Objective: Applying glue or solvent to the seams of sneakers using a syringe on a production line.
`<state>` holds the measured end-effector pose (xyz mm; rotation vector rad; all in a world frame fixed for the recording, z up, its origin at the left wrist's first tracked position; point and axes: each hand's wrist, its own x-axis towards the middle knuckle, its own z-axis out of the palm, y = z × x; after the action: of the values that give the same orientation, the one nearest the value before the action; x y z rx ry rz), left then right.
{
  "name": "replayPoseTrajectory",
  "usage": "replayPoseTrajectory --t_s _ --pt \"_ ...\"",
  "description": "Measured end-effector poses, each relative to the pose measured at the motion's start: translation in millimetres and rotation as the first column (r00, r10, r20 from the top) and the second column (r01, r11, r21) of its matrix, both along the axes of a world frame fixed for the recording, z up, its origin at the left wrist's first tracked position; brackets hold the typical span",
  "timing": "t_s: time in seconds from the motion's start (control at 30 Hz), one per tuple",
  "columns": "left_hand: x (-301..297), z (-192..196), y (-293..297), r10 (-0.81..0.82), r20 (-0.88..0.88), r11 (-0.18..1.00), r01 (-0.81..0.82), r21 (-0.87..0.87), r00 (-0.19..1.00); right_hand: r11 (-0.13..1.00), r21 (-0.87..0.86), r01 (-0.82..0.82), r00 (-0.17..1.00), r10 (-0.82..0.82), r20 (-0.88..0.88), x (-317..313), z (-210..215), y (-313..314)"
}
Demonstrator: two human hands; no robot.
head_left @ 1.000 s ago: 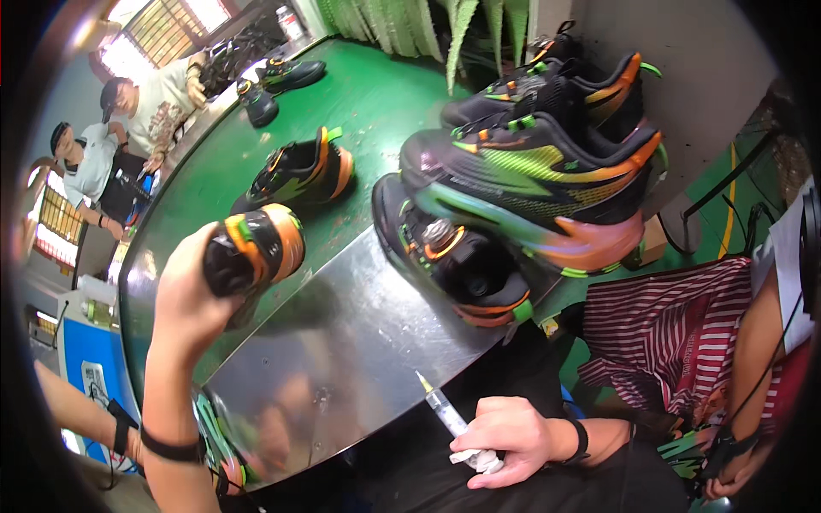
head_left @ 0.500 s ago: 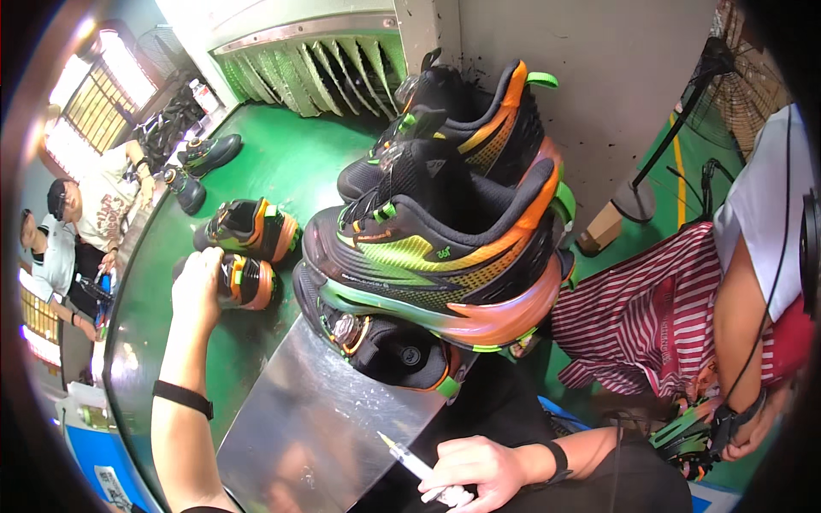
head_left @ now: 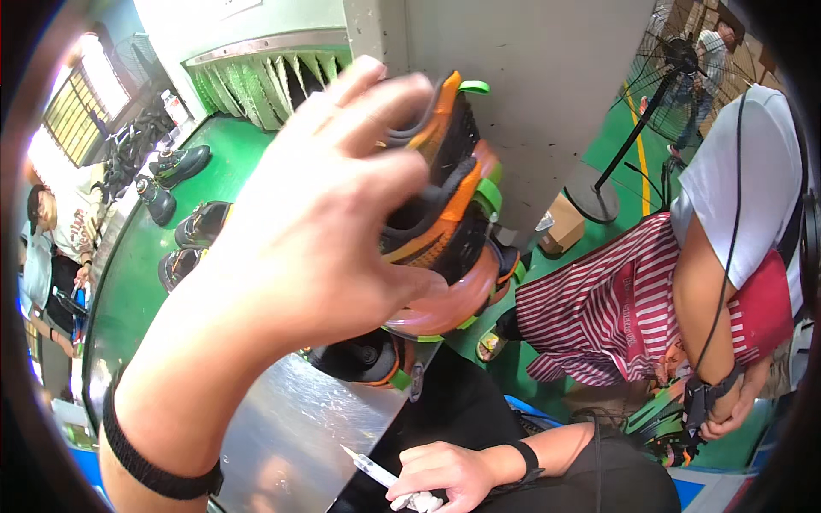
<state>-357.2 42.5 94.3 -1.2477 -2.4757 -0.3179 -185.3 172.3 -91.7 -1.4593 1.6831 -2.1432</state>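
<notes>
Left hand (head_left: 316, 222): raised close to the camera, fingers spread and curled in a loose grip against the side of a black-and-orange sneaker (head_left: 445, 171). Whether it truly clasps the shoe cannot be told; the hand is blurred. Black band on its wrist.

The sneaker sits in a stack with pink-soled, green-trimmed shoes (head_left: 445, 299), right of centre, over the far edge of the shiny metal desk (head_left: 291, 427). Another dark shoe (head_left: 368, 359) lies on the desk beneath the stack.

Right hand (head_left: 445, 474): low, near edge, closed around a thin clear syringe-like tool (head_left: 369, 466), tip pointing left, plus a white wad.

Far left, on the green surface (head_left: 137, 282): several dark shoes (head_left: 180, 162). A person in a striped skirt (head_left: 616, 316) stands right. A floor fan (head_left: 676, 68) is far right.
</notes>
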Motion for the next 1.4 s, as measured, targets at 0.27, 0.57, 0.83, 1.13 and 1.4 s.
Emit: replayPoseTrajectory --t_s 0.27,0.57,0.83,1.13,1.4 --pt "8.9 1.3 7.5 0.024 0.111 0.971 0.003 -0.237 0.993 0.995 0.093 0.042 0.999 -0.044 0.012 16.0 -8.4 10.1" --pt "10.9 -11.2 19.9 -0.082 -0.060 0.927 0.054 -0.371 0.995 0.995 0.094 -0.013 0.992 0.001 0.124 22.6 -30.7 6.5" --pt "5.9 -25.5 0.9 -0.047 0.038 0.995 0.050 -0.090 0.998 0.992 0.130 -0.004 0.994 -0.011 0.113 20.4 -43.2 11.0" --pt "38.2 -34.6 -9.9 0.142 0.198 0.940 -0.069 -0.335 0.970 0.987 0.145 0.063 0.993 -0.077 0.092 38.1 -54.0 15.7" --pt "43.4 -33.7 -28.4 -0.003 -0.007 0.994 0.002 -0.113 1.000 0.979 0.171 0.114 0.992 -0.122 0.039 64.4 -59.2 6.7"
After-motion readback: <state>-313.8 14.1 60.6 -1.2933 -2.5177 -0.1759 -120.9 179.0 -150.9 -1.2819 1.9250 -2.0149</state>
